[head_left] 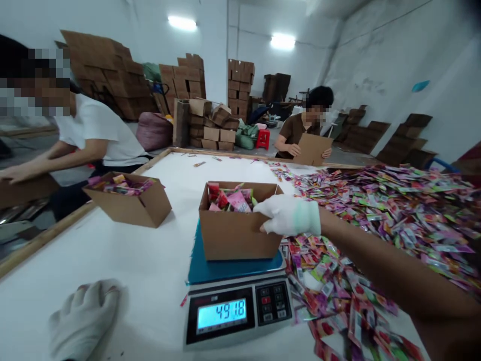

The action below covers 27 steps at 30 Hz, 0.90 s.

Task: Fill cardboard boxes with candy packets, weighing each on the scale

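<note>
Cardboard box (240,228), open-topped, seated on the blue platform of a digital scale (236,303); display below the box reading 491.8. Box part-filled with bright sachets (233,199) in red, pink and green. Right hand (289,215), in a white glove, at the box's right wall near the rim: grip closed on that wall, fingers curled over the front right corner, bare forearm running off to the right of the box. Left hand (84,321), also white-gloved, well to the lower left of the box: flat on the white surface (150,271), grip released, nothing under it or in it.

To the right of the box, and spreading behind and below the right hand: a broad loose heap of sachets (376,220), the nearest lying just beside the scale. To the left of the box: a second cardboard box (130,200), likewise filled with sachets, standing directly on the surface and well apart from the scale. Beyond that second box, at the surface's wooden edge: a person in a white shirt (93,130), arm stretched out to the left. Behind the box, across the far edge of the surface: a seated person in a brown shirt (296,133) holding a flat piece of cardboard (311,149). Farther back: stacked cartons (210,128) along the wall.
</note>
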Available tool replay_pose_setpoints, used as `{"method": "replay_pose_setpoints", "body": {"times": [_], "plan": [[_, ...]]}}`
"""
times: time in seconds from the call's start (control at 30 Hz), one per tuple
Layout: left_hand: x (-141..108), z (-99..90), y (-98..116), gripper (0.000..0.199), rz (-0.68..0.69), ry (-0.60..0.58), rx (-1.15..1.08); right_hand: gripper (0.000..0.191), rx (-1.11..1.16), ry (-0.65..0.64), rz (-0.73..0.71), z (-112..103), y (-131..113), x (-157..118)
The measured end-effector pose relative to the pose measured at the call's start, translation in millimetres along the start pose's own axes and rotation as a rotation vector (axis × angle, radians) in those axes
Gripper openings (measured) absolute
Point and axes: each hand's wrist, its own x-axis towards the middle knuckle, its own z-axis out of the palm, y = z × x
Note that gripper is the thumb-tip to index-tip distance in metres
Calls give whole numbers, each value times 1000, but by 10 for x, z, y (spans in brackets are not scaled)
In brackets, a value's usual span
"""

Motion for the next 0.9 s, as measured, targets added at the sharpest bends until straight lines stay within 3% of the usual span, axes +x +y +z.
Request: {"method": "replay_pose_setpoints", "body": {"times": [0.07, 0.23, 0.4, 0.6, 0.9], "plan": [[-39, -33, 51, 67, 1, 26, -9, 32, 62, 76, 10, -41, 53, -86], [-60, -16, 95, 68, 26, 9, 26, 51, 303, 566, -54, -199, 115, -437], [-69, 29, 84, 68, 50, 33, 37, 45, 426, 708, -90, -403, 48, -530], [-84, 38, 96, 68, 59, 55, 23, 40, 385, 735, -138, -453, -71, -396], [-106, -7, 115, 67, 61, 43, 7, 54, 158, 463, -81, -308, -185, -92]]}}
